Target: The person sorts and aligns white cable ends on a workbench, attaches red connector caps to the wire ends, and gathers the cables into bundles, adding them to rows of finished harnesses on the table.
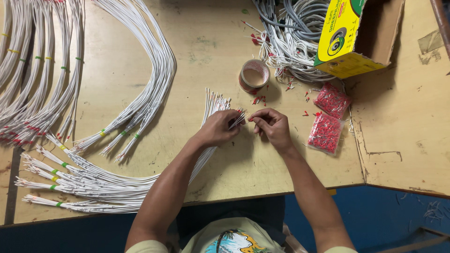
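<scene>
left fingers [228, 122] clench white wires [212, 105]; right fingers [260, 121] pinch a red ferrule; bags [325, 132] hold more.

Off to my right, at the far end of the worktop [211, 56], a cardboard box [358, 35] lies on its side, its printed face yellow with green patches and a round dark emblem, its plain brown flap open toward the right. Nearer to me, two small clear plastic bags sit just beside each other, both packed with tiny red pieces: the upper bag [332, 100] close under the box, the lower bag [324, 133] just right of my right hand [272, 125].
</scene>
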The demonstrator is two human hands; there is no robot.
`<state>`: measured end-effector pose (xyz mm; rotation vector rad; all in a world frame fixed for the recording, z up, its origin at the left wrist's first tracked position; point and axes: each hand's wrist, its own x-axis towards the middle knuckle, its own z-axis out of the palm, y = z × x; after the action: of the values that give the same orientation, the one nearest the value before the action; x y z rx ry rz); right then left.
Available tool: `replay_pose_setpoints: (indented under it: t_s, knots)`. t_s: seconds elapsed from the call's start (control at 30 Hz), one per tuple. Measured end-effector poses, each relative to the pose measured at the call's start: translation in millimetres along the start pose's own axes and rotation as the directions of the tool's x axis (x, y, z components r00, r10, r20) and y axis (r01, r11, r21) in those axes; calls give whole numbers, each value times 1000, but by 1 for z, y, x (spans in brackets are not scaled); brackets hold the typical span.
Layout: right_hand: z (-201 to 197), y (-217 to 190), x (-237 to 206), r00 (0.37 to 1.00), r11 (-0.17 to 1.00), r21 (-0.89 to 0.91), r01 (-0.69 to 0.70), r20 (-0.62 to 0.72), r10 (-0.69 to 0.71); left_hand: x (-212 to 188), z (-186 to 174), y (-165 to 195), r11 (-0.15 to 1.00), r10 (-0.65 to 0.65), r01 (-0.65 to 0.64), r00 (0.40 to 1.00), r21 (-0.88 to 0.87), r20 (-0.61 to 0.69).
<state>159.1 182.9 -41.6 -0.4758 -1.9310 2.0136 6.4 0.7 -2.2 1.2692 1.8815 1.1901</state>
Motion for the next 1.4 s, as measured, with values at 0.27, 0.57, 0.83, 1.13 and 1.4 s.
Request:
replay_pose_setpoints:
  t_s: [0.27, 0.57, 0.83, 1.13, 1.4]
  knots:
    - [-2, 7, 2, 999, 999, 38, -40, 33, 38, -1, -2, 0, 1000, 24, -24, 1000, -18, 1]
    - [1, 5, 3, 988, 989, -2, -147, 52, 147, -1, -2, -3, 999, 12, -11, 1000, -35, 26]
    - [-4, 4, 7, 999, 999, -35, -5, -51, 3, -1, -1, -6, 999, 32, -32, 999, -3, -9]
    - [-28, -20, 6, 945, 715, -699, 12, -227, -237, -1, -1, -7, 998, 60, -61, 996, -11, -68]
    - [-18, -32, 7, 972, 538, -842, -32, -153, -181, 0, -1, -5, 999, 52, -53, 994, -9, -98]
